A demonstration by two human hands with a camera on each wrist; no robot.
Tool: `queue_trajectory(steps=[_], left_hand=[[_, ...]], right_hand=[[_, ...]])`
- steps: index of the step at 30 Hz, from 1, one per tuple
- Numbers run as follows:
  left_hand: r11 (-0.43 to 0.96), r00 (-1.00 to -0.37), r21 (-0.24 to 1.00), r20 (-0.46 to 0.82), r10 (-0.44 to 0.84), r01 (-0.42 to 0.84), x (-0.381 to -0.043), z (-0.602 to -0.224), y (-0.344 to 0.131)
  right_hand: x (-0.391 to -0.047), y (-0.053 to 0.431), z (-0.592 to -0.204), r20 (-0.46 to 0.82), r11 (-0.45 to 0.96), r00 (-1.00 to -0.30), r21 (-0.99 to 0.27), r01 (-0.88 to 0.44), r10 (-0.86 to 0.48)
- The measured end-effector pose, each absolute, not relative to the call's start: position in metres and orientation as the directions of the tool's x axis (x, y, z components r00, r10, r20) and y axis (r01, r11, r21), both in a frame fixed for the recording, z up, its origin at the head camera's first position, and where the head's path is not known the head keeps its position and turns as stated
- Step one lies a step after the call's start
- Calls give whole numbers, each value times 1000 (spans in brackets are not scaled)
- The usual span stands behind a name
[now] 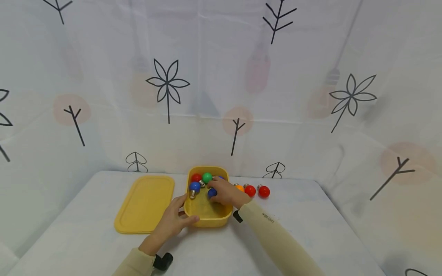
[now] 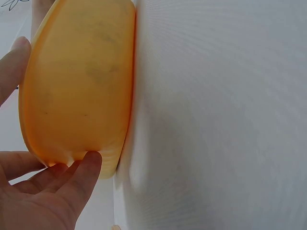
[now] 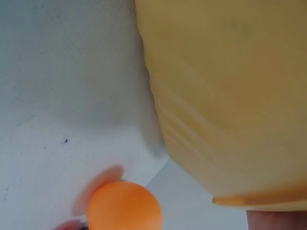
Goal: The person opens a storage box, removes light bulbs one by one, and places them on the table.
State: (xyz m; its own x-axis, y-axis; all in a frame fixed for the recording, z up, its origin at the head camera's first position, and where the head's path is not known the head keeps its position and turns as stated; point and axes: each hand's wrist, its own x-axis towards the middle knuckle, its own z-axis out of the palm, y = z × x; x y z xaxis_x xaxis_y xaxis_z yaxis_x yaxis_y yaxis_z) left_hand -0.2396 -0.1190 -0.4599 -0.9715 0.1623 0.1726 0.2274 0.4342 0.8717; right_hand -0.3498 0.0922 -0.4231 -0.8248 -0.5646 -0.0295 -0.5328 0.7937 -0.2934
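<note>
A yellow plastic box (image 1: 203,222) stands in the middle of the table with small coloured light bulbs in it. My left hand (image 1: 172,219) holds its near left corner, thumb at the front rim and fingers against the left wall; the left wrist view shows the fingertips (image 2: 91,160) pressed on the box wall (image 2: 81,86). My right hand (image 1: 226,193) reaches in over the right rim and pinches a blue bulb (image 1: 212,193), its base hidden. Along the far left of the box lie another blue bulb (image 1: 195,186), a red bulb (image 1: 196,177) and a green bulb (image 1: 207,177).
Left of the box lies a flat yellow lid (image 1: 146,203). Outside its right side are an orange bulb (image 1: 239,188), partly behind my right hand, and two red bulbs (image 1: 250,191). A patterned white cloth (image 1: 207,96) hangs behind the white table (image 1: 276,230).
</note>
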Motion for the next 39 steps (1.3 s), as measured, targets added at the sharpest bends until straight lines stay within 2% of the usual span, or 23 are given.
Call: queue_trajectory(steps=[16, 23, 33, 39], left_hand=[[429, -969, 871, 185, 165, 240, -242, -462, -120], [438, -969, 867, 181, 169, 238, -241, -462, -120], [427, -969, 872, 186, 166, 240, -239, -461, -119], [435, -971, 871, 174, 162, 229, -240, -461, -119]], right_hand=[[-344, 88, -421, -54, 790, -809, -262, -555, -586], [-343, 89, -421, -43, 781, -808, -290, -553, -588], [-342, 96, -409, 49, 729, -814, -418, -543, -578], [-342, 105, -394, 121, 706, -813, -435, -559, -569]])
